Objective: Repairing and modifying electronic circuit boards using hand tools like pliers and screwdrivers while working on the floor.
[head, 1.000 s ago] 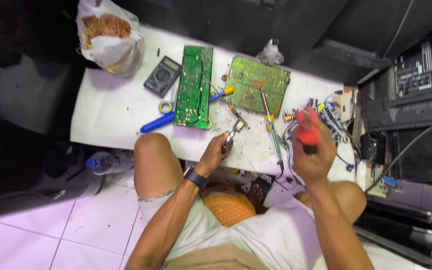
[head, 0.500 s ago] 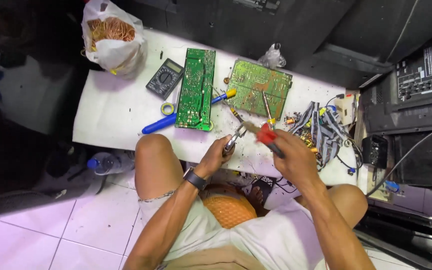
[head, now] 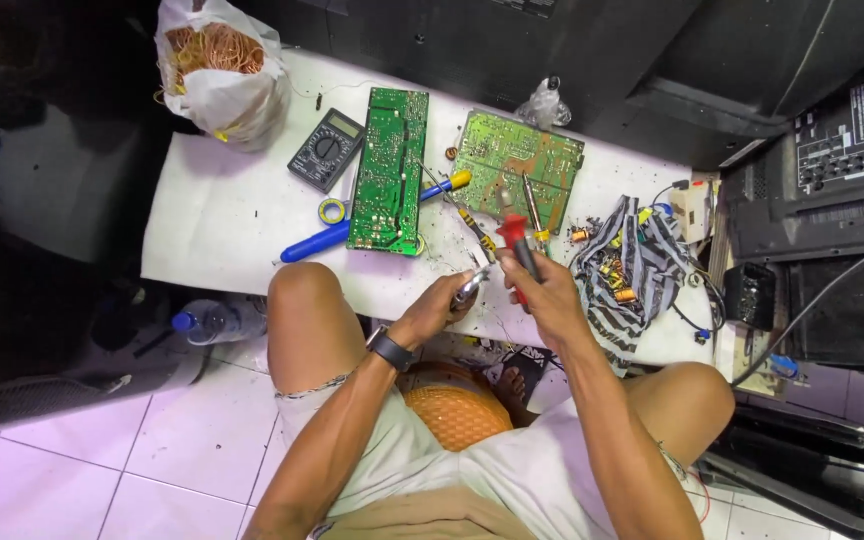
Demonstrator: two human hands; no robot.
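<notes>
Looking down from the head camera, I held a red-handled tool (head: 518,243) in my right hand (head: 550,295), fingers wrapped tight around its grip over the white table (head: 222,215) edge. My left hand (head: 439,308) pinched a small metal tool (head: 470,285); its tip was too small to make out. Just beyond lay two green circuit boards (head: 389,170), a blue-handled screwdriver (head: 317,240) and a grey multimeter (head: 325,150). A striped cloth (head: 642,275) of small parts sat at my right, partly hidden.
</notes>
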